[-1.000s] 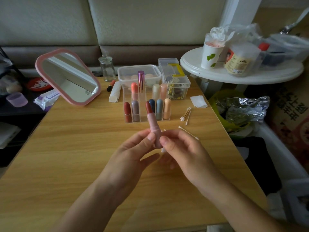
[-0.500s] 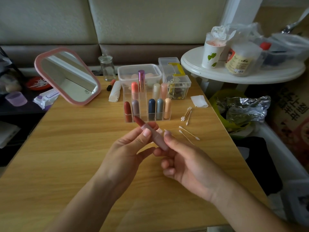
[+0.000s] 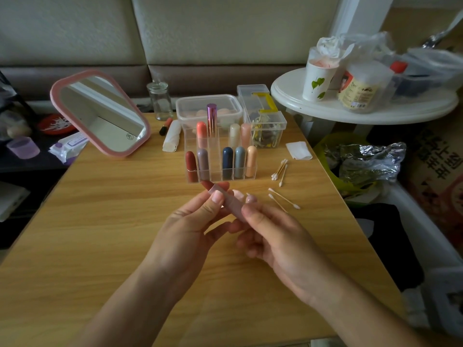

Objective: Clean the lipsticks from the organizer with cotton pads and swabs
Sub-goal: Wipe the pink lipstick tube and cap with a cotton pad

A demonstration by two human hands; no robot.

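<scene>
Over the wooden worktop (image 3: 100, 221), the left hand (image 3: 190, 221) and the right hand (image 3: 273, 229) hold a pale pink lipstick (image 3: 226, 200) between them. It is tilted with its red tip up and to the left, the left hand pinching near the tip and the right hand gripping the lower end. Just beyond stands the clear organizer (image 3: 215, 171) with other lipsticks (image 3: 227, 162) upright in its compartments, and to its right lie two cotton swabs (image 3: 283, 197), a small bunch (image 3: 279, 169) more and a white cotton pad (image 3: 299, 150).

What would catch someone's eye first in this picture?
The left hand and right hand meet mid-frame, both pinching a pink lipstick tilted above the wooden table. Just behind them stands the clear organizer with colourful capped lipsticks, and a pink-framed mirror leans at the table's far left.
</scene>
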